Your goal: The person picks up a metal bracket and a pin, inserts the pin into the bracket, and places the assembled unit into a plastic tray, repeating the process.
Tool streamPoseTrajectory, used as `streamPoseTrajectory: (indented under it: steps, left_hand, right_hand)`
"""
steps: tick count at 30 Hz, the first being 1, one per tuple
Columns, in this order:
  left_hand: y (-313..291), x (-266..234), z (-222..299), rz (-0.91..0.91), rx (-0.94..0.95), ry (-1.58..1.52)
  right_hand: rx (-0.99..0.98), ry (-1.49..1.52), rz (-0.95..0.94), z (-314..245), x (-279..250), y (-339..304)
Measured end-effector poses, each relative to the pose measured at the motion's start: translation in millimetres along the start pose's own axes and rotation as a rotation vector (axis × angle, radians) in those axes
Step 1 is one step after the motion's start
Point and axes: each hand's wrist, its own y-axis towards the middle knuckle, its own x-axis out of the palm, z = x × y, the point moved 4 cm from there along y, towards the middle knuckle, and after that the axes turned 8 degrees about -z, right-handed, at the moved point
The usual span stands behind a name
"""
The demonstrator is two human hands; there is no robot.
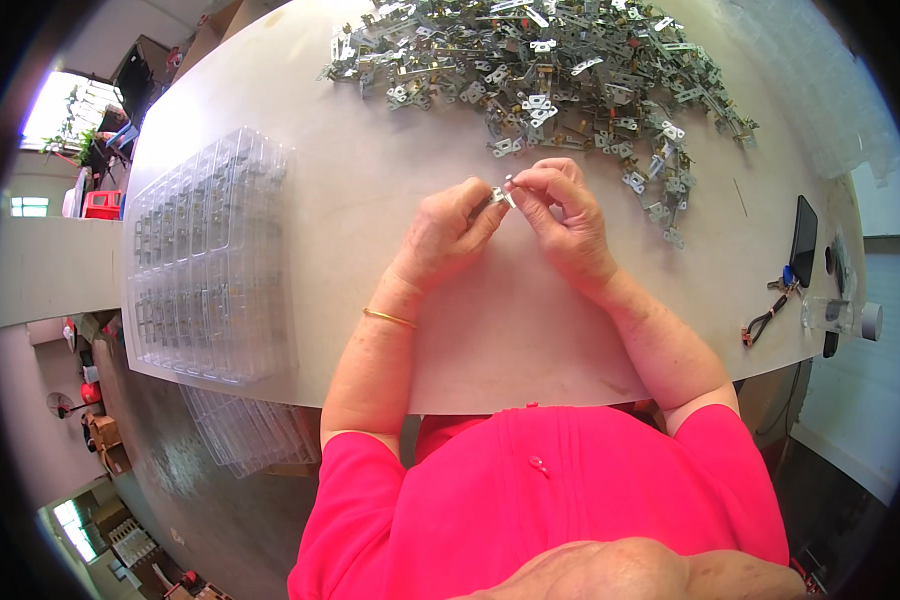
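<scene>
A small silvery metal bracket (503,195) is held between my two hands, over the middle of the table and just in front of a large heap of similar parts. My left hand (447,232) pinches its left side with thumb and forefinger. At its right end, the thumb and forefinger of my right hand (567,222) are pressed together on it. My fingers hide most of the part. Beyond my hands lies the heap of metal brackets (560,75), with some brass-coloured bits among them.
Clear plastic trays (215,340) filled with rows of metal parts are stacked on the table (370,130) at left. More clear trays (250,430) sit below the table edge. At right lie a phone (803,240), keys on a cord (767,318), a clear bottle (832,315) and a thin pin (740,197).
</scene>
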Motion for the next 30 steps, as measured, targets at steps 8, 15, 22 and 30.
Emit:
streamPoseTrajectory:
  steps: [8,15,22,30]
  left_hand:
    - [0,1,-8,-0.124,-0.394,-0.966]
    - [1,-1,-14,-0.075,-0.413,-1.047]
    - [0,-1,-16,-0.109,-0.386,-0.985]
    - [-2,-2,-4,-0.149,-0.302,-0.577]
  right_hand:
    - [0.346,0.465,0.1,1,-5,-2]
    - [0.378,0.308,-0.039,0,3,-2]
    - [0.402,0.265,-0.05,1,3,-2]
    - [0.437,0.347,-0.099,0,3,-3]
